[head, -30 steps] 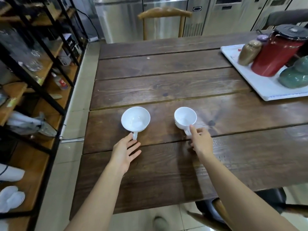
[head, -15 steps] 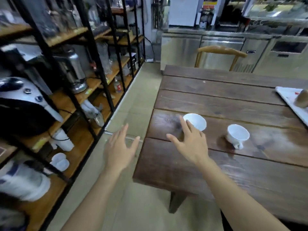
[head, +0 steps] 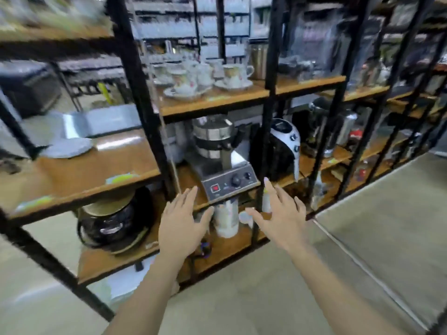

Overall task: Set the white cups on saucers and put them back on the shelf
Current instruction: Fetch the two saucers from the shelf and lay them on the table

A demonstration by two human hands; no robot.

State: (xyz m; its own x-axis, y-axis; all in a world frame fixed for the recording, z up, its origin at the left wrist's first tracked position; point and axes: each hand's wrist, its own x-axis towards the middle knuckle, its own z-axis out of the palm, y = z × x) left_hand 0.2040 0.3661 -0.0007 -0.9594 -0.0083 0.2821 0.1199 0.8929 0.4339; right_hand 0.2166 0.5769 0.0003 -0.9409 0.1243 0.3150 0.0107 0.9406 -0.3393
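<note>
I face the black-framed wooden shelf (head: 212, 102). My left hand (head: 181, 223) and my right hand (head: 278, 213) are both held out before its lower levels, fingers spread, holding nothing. The two white cups and the table are out of view. Several patterned cups on saucers (head: 186, 85) stand on an upper board. A pale flat plate (head: 65, 147) lies on the left board. Small white pieces (head: 245, 217) sit on the low board between my hands, too blurred to name.
A metal machine with knobs (head: 225, 175) stands just above my hands. A black glass coffee pot (head: 113, 221) sits at lower left, a black and white appliance (head: 283, 143) to the right. A black upright post (head: 263, 141) runs beside my right hand. Grey floor (head: 362, 238) lies to the right.
The view has swung left from the table to the shelf. Both hands let go of the cups on the table and now reach, spread, toward the lower boards.
</note>
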